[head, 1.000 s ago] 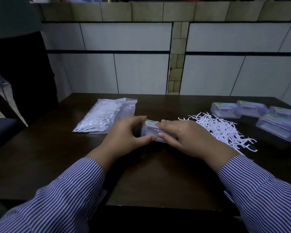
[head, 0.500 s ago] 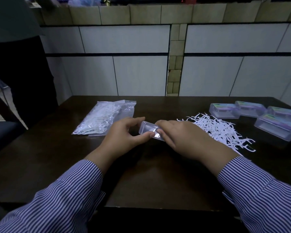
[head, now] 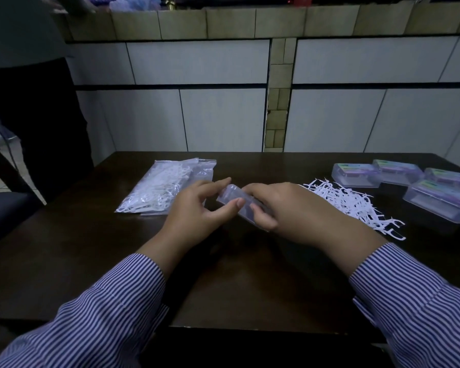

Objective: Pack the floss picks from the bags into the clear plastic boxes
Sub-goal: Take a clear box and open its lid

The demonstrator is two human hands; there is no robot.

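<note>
Closest to the camera are two striped shirt sleeves (head: pixel 96 309) reaching out over a dark wooden table (head: pixel 64 261). Both hands meet around mid-table on one clear plastic box (head: pixel 233 199), held tilted just above the surface – the left hand (head: pixel 194 211) has its thumb pressed on the near side and its fingers curled over the far end, while the right hand (head: pixel 290 211) pinches the other end, thumb underneath, fingers wrapped over the top. Can't tell if the lid is open or what's inside. Just right of the right hand there's a loose pile of white floss picks (head: pixel 356 205) spread on the table. Left of the hands, a bit further back, lies a clear zip bag of floss picks (head: pixel 165 185), flat on its side. Far right near the back edge sit four closed boxes with purple labels (head: pixel 409 179), clustered together. Behind it all – a white tiled wall (head: pixel 223 115).
</note>
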